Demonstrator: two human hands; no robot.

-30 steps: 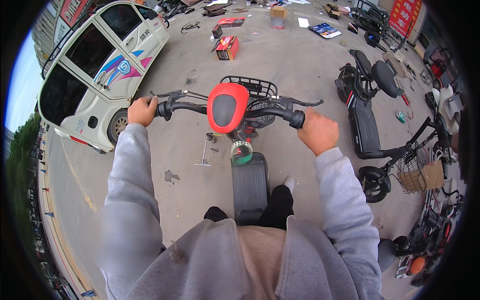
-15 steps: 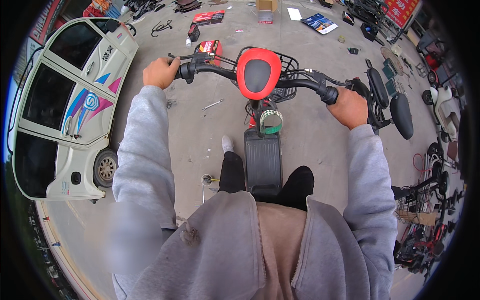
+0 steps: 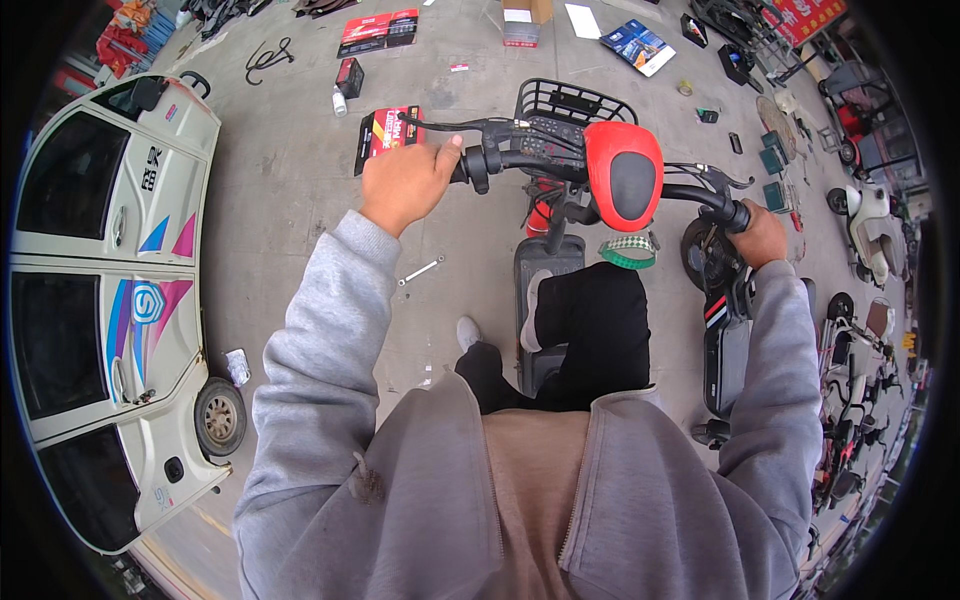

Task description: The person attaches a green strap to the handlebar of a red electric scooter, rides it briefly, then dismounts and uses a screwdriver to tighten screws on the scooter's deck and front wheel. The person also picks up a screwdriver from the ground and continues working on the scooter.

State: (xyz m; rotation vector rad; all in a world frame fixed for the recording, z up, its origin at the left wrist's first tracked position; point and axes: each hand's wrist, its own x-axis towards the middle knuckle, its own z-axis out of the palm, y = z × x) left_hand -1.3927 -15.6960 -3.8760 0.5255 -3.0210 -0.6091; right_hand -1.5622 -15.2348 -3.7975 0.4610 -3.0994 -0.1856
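My left hand (image 3: 410, 185) is closed round the left grip of an electric scooter's handlebar (image 3: 535, 161), its thumb lying along the top. The right grip is wrapped by my right hand (image 3: 762, 237). Between them sits the scooter's red head cover (image 3: 625, 175) with a dark grey middle. A black wire basket (image 3: 580, 101) shows ahead of the bar. Below the cover hangs a green-and-white ring (image 3: 628, 252). My right leg is bent, with its shoe (image 3: 533, 310) over the black footboard (image 3: 562, 257). My left shoe (image 3: 467, 333) is on the ground.
A white van-like vehicle (image 3: 155, 250) stands at left. A wrench (image 3: 421, 270) and a red box (image 3: 390, 135) lie on the concrete. Another black two-wheeler (image 3: 727, 350) is close at right, with more scooters (image 3: 865, 225) farther out. Cartons (image 3: 525, 22) and parts lie ahead.
The handlebar has shifted rightward in view and tilted, right end lower, with both hands still on it. My right leg has come up over the footboard. The view has also shifted.
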